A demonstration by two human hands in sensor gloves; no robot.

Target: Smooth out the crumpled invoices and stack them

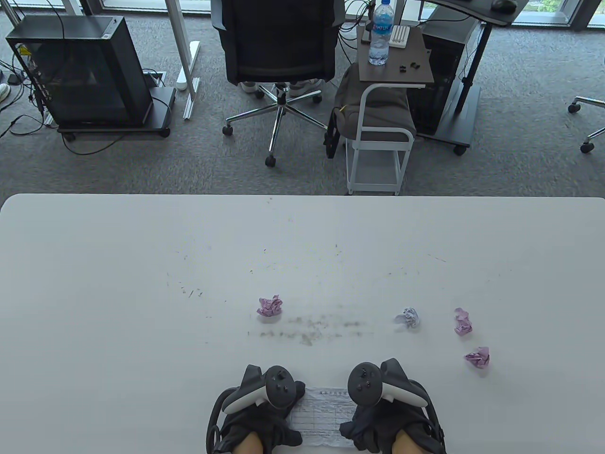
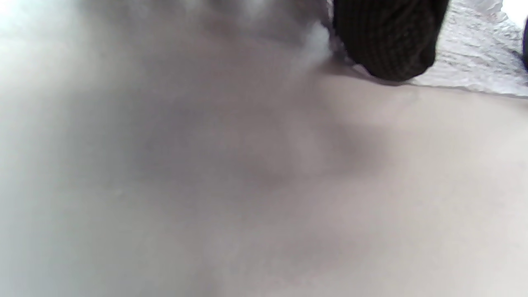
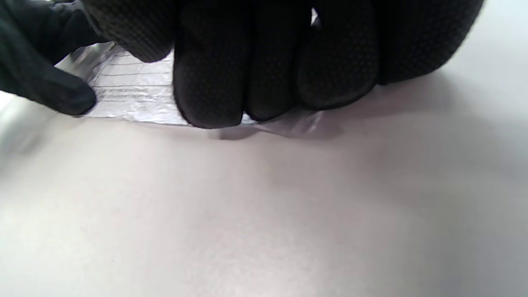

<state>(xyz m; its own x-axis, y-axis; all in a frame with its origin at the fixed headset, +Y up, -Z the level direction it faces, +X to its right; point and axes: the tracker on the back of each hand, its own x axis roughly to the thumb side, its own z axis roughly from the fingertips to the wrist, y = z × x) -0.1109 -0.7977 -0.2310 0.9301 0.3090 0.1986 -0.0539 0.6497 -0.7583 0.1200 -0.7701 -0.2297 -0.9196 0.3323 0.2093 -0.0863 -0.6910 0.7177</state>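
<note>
A flattened white invoice [image 1: 321, 416] with printed lines lies at the table's near edge, between my two hands. My left hand [image 1: 276, 416] rests on its left side; in the left wrist view one gloved fingertip [image 2: 387, 41] touches the wrinkled invoice [image 2: 474, 62] at its edge. My right hand [image 1: 366, 418] presses on the sheet's right side, its fingers [image 3: 210, 82] side by side on the invoice [image 3: 132, 90] and the thumb apart at the left. Crumpled balls lie farther out: a pink one [image 1: 270, 306], a white one [image 1: 408, 317], and two pink ones [image 1: 463, 321] [image 1: 478, 357].
The white table [image 1: 142, 283] shows grey smudges around its middle. Beyond its far edge stand an office chair [image 1: 279, 47], a small white cart [image 1: 378, 142] with a water bottle [image 1: 380, 33], and a black PC case [image 1: 80, 71].
</note>
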